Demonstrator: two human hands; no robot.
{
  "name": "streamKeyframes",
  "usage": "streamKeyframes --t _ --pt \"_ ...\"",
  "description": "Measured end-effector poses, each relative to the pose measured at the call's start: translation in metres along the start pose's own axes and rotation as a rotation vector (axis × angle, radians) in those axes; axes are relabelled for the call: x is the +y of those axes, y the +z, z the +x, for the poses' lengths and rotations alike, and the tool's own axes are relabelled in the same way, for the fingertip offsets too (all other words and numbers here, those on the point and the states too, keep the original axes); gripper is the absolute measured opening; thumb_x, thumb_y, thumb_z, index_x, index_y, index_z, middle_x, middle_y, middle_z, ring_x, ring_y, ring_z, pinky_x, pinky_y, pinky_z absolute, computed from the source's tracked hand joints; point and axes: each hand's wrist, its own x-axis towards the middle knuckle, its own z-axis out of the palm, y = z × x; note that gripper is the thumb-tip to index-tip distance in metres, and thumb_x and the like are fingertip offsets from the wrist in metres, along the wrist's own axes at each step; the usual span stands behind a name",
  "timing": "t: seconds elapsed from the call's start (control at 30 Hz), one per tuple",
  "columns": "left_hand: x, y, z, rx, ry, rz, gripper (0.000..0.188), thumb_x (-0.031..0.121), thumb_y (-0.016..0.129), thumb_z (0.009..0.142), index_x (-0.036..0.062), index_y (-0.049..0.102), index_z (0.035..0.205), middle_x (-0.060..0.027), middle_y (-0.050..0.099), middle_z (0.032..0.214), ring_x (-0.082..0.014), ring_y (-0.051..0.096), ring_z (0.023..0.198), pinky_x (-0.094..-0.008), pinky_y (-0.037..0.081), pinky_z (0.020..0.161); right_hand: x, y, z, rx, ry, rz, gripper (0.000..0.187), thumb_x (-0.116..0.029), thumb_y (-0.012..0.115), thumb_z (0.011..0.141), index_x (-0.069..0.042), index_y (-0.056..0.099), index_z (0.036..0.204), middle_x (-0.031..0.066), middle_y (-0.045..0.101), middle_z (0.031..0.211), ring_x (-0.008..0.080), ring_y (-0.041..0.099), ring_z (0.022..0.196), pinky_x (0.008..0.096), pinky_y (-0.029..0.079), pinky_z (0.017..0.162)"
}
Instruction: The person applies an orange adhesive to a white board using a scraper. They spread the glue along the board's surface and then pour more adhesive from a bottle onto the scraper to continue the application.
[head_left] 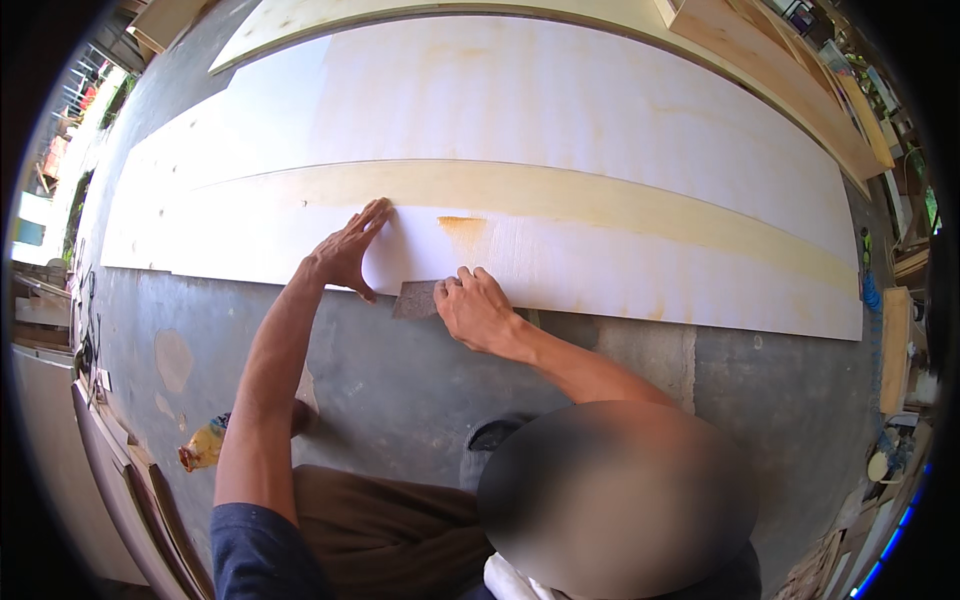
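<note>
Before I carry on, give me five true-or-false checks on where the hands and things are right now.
1. The right hand holds a flat brownish piece. True.
2. The left hand is clenched in a fist. False: its thumb is spread away from its fingers, at the white board.
3. An orange-brown patch shows on the white board, right of the left hand. True.
4. The yellow container is between the two hands. False: it is left of the left forearm.
5. The flat brownish piece is at the white board's near edge. True.
</note>
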Motion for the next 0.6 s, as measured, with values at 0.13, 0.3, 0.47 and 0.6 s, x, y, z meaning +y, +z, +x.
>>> streamKeyframes --t 0.13,0.3,0.47,0.6 --pt "0.001 0.002 0.004 0.016 0.008 0.011 0.166 0.037 0.107 0.039 0.0069 0.008 0.169 -0.0181 0.007 0.176 -0.0327 0.01 0.163 -0.0432 0.027 0.132 0.051 -0.004 0.017 0.515 0.156 -0.006 0.037 -0.015 0.063 0.09 0.005 0.068 0.121 0.0187 0.073 0.11 0.0323 0.065 0.114 0.0442 0.05 0.097" --pt "0.003 0.001 0.012 0.014 0.013 -0.008 0.166 0.038 0.107 0.038 0.007 0.009 0.169 -0.0173 0.007 0.176 -0.0324 0.009 0.163 -0.0432 0.026 0.132 0.089 0.011 0.028 0.407 0.193 -0.048 0.03 -0.015 0.062 0.091 0.004 0.071 0.114 0.0169 0.074 0.105 0.0316 0.066 0.109 0.0437 0.051 0.092" --pt "0.006 0.001 0.006 0.007 -0.006 0.015 0.167 0.038 0.107 0.037 0.0061 0.009 0.169 -0.0183 0.008 0.176 -0.0334 0.01 0.163 -0.0439 0.024 0.133 0.064 -0.005 0.016 0.171 0.105 0.062 0.021 -0.011 0.061 0.09 0.002 0.071 0.103 0.0162 0.073 0.094 0.032 0.066 0.1 0.0448 0.05 0.085" --pt "0.001 0.001 0.006 0.007 0.002 0.003 0.166 0.036 0.107 0.037 0.0049 0.009 0.168 -0.0189 0.008 0.176 -0.0338 0.01 0.163 -0.045 0.023 0.133 0.01 0.01 -0.023 0.107 -0.05 0.068 0.014 -0.009 0.063 0.085 -0.001 0.07 0.093 0.017 0.072 0.088 0.0323 0.067 0.091 0.0463 0.05 0.076"
